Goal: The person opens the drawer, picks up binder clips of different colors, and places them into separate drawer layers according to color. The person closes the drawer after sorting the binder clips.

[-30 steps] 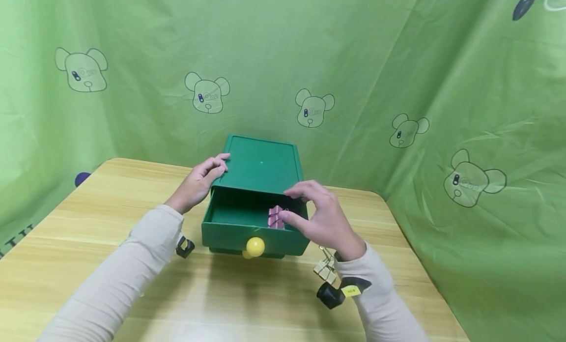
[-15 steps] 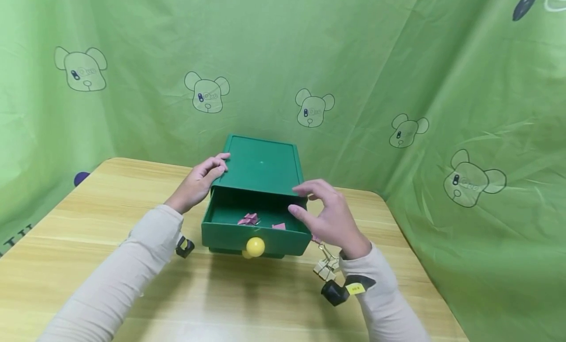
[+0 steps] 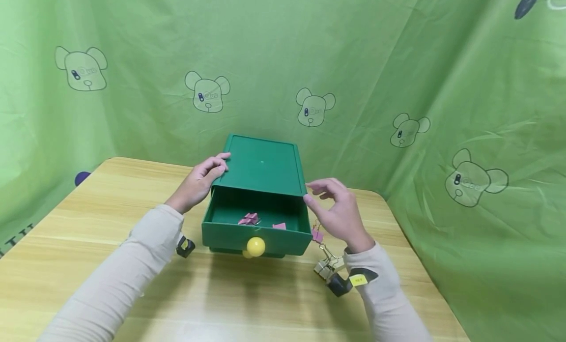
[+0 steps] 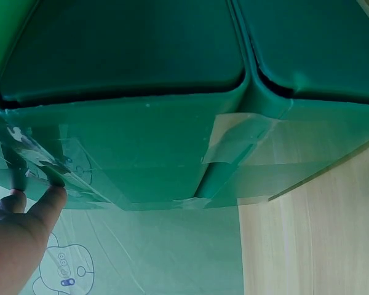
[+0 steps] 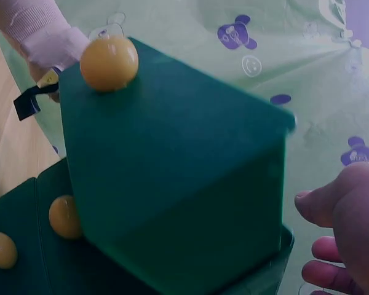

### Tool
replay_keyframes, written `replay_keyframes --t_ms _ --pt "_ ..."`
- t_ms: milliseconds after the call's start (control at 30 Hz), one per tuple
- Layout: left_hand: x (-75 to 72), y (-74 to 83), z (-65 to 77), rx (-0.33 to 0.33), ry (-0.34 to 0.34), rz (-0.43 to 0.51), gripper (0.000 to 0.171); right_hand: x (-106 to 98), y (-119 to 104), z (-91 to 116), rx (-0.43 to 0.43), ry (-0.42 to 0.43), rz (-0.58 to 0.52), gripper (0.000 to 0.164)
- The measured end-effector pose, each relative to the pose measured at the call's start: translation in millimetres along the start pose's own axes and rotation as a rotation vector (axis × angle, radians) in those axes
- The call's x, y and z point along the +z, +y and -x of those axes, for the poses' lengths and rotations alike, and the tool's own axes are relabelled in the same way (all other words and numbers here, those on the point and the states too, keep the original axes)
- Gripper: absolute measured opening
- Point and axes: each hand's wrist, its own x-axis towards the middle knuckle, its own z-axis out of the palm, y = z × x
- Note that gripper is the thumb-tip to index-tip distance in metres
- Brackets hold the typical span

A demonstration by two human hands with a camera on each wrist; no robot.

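A curtained-off work spot, set up like a booth: green cloth (image 3: 265, 42), printed with bear heads (image 3: 208, 95), hangs past the far edge and both side edges of a wood-grain bench (image 3: 230, 307). The cloth hides any room beyond.

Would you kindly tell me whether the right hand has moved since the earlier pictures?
Yes, the right hand has shifted right, from over the drawer to beside the green cabinet.
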Motion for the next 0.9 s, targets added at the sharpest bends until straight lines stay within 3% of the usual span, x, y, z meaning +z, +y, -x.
replay_keyframes --t_ms 267,600,900 --pt "0.0 0.3 -0.9 0.004 0.002 0.001 0.023 2.9 19.9 2.0 0.103 0.049 0.0 0.02" --pt "0.8 -0.6 0.6 -0.004 0.002 0.007 0.023 10.7 53.1 9.5 0.291 0.073 0.043 0.02" --pt "0.4 -1.8 0.1 0.001 -0.007 0.005 0.023 24.8 79.1 15.8 0.435 0.009 0.118 0.024"
